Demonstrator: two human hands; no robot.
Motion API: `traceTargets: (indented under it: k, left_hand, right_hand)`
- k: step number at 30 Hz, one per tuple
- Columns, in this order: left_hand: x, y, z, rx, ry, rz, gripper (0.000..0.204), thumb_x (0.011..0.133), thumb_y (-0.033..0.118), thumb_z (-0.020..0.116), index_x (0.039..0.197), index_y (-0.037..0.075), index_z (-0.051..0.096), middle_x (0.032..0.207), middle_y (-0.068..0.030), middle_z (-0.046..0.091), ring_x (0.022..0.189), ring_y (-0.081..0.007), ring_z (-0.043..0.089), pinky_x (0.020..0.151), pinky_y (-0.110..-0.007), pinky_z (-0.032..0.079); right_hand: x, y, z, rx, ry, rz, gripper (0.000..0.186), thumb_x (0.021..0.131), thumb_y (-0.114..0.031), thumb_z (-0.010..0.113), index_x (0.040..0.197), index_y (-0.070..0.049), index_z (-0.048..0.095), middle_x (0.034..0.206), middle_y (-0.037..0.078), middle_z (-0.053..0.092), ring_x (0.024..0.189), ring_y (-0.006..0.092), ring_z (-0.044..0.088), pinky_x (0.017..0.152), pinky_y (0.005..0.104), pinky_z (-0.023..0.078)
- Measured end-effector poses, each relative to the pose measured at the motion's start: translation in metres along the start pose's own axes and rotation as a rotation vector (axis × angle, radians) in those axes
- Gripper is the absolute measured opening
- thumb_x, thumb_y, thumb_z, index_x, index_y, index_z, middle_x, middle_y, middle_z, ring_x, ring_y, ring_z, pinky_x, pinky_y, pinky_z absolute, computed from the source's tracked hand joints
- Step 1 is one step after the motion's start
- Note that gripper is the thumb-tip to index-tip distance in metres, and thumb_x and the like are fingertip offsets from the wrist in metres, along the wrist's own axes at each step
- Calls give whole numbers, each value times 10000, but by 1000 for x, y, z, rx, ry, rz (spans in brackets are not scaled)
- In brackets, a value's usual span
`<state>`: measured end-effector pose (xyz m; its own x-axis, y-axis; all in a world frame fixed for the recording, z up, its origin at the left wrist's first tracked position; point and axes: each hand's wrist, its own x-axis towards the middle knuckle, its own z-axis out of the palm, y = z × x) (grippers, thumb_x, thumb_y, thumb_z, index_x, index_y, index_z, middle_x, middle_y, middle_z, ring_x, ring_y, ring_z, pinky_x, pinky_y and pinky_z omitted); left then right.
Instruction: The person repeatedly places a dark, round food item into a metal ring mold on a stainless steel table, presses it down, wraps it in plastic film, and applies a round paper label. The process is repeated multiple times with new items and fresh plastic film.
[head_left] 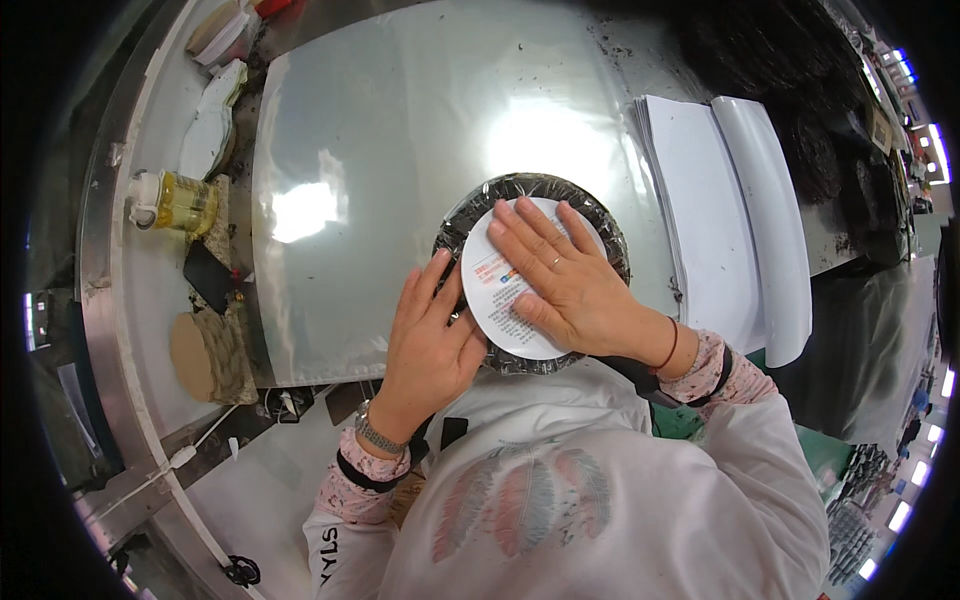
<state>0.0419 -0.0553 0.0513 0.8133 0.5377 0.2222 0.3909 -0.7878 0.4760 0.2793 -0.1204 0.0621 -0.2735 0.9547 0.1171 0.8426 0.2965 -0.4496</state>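
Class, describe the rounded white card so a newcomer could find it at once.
Start at the large glossy grey surface and come down to its near edge, where a round black bundle in shiny wrapping sits. On it, under the person's right hand, lies the card. Its rounded outline and red and black print set it apart from the bigger white sheets to the right.

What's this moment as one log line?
left hand: at left edge of black disc | right hand: spread on white label | label: atop disc
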Motion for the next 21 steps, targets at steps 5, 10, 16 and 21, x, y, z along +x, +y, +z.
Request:
traceTargets:
  k: [5, 10, 16, 21]
  left_hand:
    - [6, 13, 19, -99, -24, -167, 545, 954, 261, 647, 1452, 52, 575, 1509, -162, 511, 1553, -400, 209, 1255, -629, 155]
    - [-2, -15, 13, -328, 89, -60, 452, 1027, 215, 563, 1435, 22, 572, 1488, -174, 545, 1460, -384, 401, 1231, -558, 259]
    - [45, -26, 36, -753, 469, -565, 423, 1123, 242, 427, 1416, -38, 548, 1419, -158, 589, 1274, -235, 571, 1106, -351, 430]
    - [56, -15, 43, -1077, 502, -653, 453, 1147, 310, 404, 1394, -37, 559, 1366, -139, 605, 1230, -190, 581, 1056, -315, 457]
  right_hand:
    - [5, -5, 6, -126, -45, -84, 722, 1068, -561, 419, 1640, -130, 333, 1717, 110, 268, 1595, 325, 204, 1277, 580, 89]
    - [6, -6, 8, -131, -47, -59, 780, 1042, -639, 410, 1642, -147, 331, 1719, 106, 261, 1595, 339, 193, 1272, 601, 85]
    - [6, -7, 14, -185, -52, -58, 884, 987, -741, 393, 1633, -140, 348, 1717, 123, 256, 1590, 373, 186, 1263, 626, 89]
    - [7, -6, 22, -250, -31, -55, 899, 978, -758, 389, 1628, -138, 358, 1714, 140, 257, 1588, 380, 184, 1260, 628, 92]
